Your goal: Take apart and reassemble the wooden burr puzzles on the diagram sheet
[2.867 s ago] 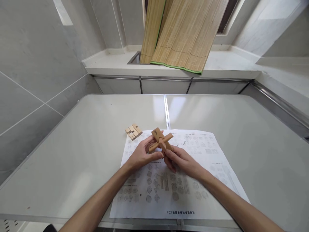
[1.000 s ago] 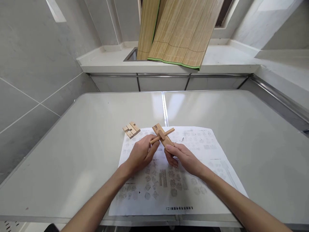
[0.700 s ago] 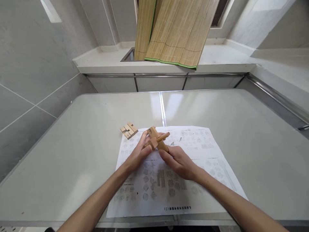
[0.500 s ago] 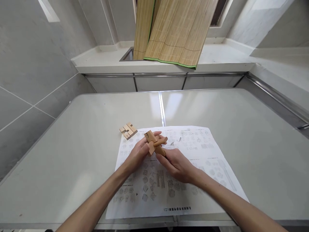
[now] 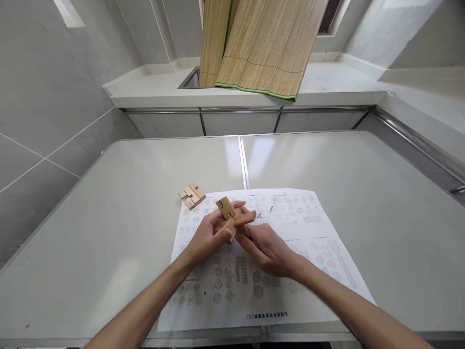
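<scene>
Between my two hands is a cluster of interlocking wooden puzzle pieces [image 5: 226, 207], crossing one another at angles; one flat end bears a dark written mark. My left hand [image 5: 210, 233] is closed around the cluster from the left, its thumb on the near side and fingers behind. From the right, my right hand [image 5: 265, 247] pinches the lower right part of the same cluster, and its fingertips are partly hidden. Beneath both hands lies a white printed sheet [image 5: 301, 305] with many small drawings. Several notched wooden pieces [image 5: 192, 196] lie side by side at the sheet's upper left corner.
A pale table [image 5: 90, 218] with a metal seam down its middle carries everything. Behind it runs a white counter [image 5: 152, 99] with a sink [image 5: 191, 80] partly covered by a hanging bamboo mat [image 5: 261, 58]. Grey tiled wall [image 5: 54, 97] rises at the left.
The wooden cluster has turned in my hands: the front piece now tilts downward and the crossing piece reaches farther right. My left thumb has shifted lower, while my right hand stays nearly in place.
</scene>
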`<act>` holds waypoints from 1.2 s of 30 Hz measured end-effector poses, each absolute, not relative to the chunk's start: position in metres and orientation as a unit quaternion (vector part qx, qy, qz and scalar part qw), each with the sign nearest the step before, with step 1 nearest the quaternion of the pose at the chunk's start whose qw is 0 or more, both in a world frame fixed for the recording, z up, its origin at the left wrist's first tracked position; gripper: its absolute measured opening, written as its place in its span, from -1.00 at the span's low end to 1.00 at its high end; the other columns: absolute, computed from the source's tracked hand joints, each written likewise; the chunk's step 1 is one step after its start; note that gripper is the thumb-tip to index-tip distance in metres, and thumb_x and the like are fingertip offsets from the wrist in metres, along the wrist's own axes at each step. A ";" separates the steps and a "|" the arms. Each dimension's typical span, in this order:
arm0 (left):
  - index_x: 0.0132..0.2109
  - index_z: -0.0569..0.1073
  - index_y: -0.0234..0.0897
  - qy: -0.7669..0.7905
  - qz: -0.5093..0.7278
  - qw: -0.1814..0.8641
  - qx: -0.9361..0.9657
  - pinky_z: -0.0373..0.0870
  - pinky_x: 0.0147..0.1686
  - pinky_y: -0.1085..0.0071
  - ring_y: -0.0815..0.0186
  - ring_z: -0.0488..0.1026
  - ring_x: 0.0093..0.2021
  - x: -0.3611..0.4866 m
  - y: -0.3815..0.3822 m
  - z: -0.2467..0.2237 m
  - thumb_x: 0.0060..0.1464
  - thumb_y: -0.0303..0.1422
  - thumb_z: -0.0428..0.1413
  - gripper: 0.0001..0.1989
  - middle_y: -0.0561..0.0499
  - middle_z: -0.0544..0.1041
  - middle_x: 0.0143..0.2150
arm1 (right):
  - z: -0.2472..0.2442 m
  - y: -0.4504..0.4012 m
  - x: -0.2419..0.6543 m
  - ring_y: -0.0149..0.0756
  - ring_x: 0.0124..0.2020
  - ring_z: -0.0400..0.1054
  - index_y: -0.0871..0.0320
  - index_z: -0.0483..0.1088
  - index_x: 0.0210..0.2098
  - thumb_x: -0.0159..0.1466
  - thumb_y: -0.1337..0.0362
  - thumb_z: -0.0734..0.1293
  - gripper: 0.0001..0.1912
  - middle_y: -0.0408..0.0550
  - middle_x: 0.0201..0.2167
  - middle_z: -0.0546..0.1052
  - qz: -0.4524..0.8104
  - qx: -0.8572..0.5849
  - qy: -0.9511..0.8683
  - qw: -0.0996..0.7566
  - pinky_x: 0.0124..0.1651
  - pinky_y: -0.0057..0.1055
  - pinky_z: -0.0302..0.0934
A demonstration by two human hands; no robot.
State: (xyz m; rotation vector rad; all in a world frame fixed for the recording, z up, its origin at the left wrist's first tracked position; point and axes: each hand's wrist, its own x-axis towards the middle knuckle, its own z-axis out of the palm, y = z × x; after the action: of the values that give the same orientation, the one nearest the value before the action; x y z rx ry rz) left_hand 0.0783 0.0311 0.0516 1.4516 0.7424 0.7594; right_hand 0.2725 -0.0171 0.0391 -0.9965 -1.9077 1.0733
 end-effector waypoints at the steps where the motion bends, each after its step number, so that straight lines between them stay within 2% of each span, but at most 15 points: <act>1: 0.26 0.54 -0.26 0.318 0.329 0.624 0.634 0.61 0.01 0.03 -0.18 0.55 0.19 0.078 0.031 0.052 0.13 0.22 0.22 -0.22 -0.32 0.57 0.24 | 0.039 -0.017 0.273 -0.33 -0.54 0.07 0.05 0.15 -0.37 0.58 0.14 0.09 -0.64 -0.20 -0.52 0.25 0.419 -0.386 -0.738 0.361 -0.38 -0.33 -0.06; 5: 0.31 0.49 -0.25 0.310 0.329 0.627 0.634 0.57 0.12 -0.05 -0.20 0.56 0.20 0.077 0.031 0.051 0.09 0.24 0.25 -0.17 -0.32 0.53 0.29 | 0.038 -0.016 0.272 -0.32 -0.52 0.09 0.05 0.12 -0.39 0.57 0.16 0.10 -0.64 -0.19 -0.51 0.27 0.436 -0.380 -0.733 0.359 -0.38 -0.33 -0.04; 10: 0.34 0.44 -0.22 0.283 0.323 0.645 0.632 0.56 0.17 -0.01 -0.16 0.56 0.21 0.074 0.035 0.049 0.08 0.18 0.31 -0.16 -0.28 0.55 0.26 | 0.034 -0.016 0.273 -0.34 -0.52 0.07 0.05 0.11 -0.40 0.55 0.19 0.14 -0.65 -0.19 -0.51 0.28 0.437 -0.380 -0.735 0.353 -0.40 -0.34 -0.06; 15: 0.39 0.37 -0.16 0.263 0.314 0.667 0.622 0.48 0.27 -0.06 -0.16 0.52 0.28 0.073 0.036 0.046 -0.02 0.12 0.42 -0.07 -0.27 0.52 0.31 | 0.034 -0.016 0.273 -0.33 -0.50 0.07 0.06 0.13 -0.40 0.56 0.18 0.15 -0.64 -0.16 -0.48 0.30 0.436 -0.385 -0.736 0.347 -0.40 -0.34 -0.03; 22: 0.30 0.44 -0.18 0.245 0.321 0.682 0.610 0.49 0.24 -0.07 -0.16 0.53 0.26 0.078 0.035 0.049 -0.10 0.11 0.46 -0.10 -0.29 0.52 0.31 | 0.031 -0.016 0.272 -0.21 -0.39 0.30 0.06 0.37 -0.25 0.54 0.20 0.22 -0.78 -0.04 -0.35 0.48 0.454 -0.376 -0.729 0.348 -0.29 -0.27 0.20; 27: 0.29 0.48 -0.20 0.267 0.310 0.675 0.613 0.43 0.26 -0.09 -0.23 0.48 0.28 0.077 0.036 0.046 -0.12 0.16 0.45 -0.08 -0.29 0.50 0.32 | 0.034 -0.016 0.273 -0.16 -0.35 0.39 0.07 0.41 -0.19 0.58 0.14 0.15 -0.70 -0.05 -0.40 0.49 0.447 -0.370 -0.739 0.342 -0.25 -0.23 0.33; 33: 0.32 0.47 -0.20 0.290 0.295 0.685 0.600 0.37 0.29 -0.07 -0.20 0.52 0.22 0.074 0.035 0.041 -0.15 0.14 0.46 -0.05 -0.19 0.62 0.12 | 0.037 -0.016 0.275 -0.14 -0.28 0.45 0.07 0.43 -0.13 0.60 0.12 0.11 -0.67 0.00 -0.30 0.55 0.417 -0.375 -0.758 0.334 -0.20 -0.21 0.41; 36: 0.32 0.48 -0.19 0.295 0.289 0.681 0.605 0.37 0.29 -0.05 -0.19 0.50 0.25 0.074 0.036 0.043 -0.13 0.10 0.47 -0.08 -0.19 0.61 0.16 | 0.037 -0.016 0.276 -0.13 -0.27 0.45 0.06 0.44 -0.14 0.61 0.09 0.09 -0.63 -0.01 -0.30 0.55 0.419 -0.380 -0.756 0.330 -0.19 -0.20 0.41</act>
State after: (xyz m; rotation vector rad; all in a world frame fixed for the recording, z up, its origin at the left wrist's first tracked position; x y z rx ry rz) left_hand 0.0742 0.0357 0.0433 1.3572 0.6621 0.6489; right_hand 0.2760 -0.0158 0.0369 -0.9927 -1.9767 1.0968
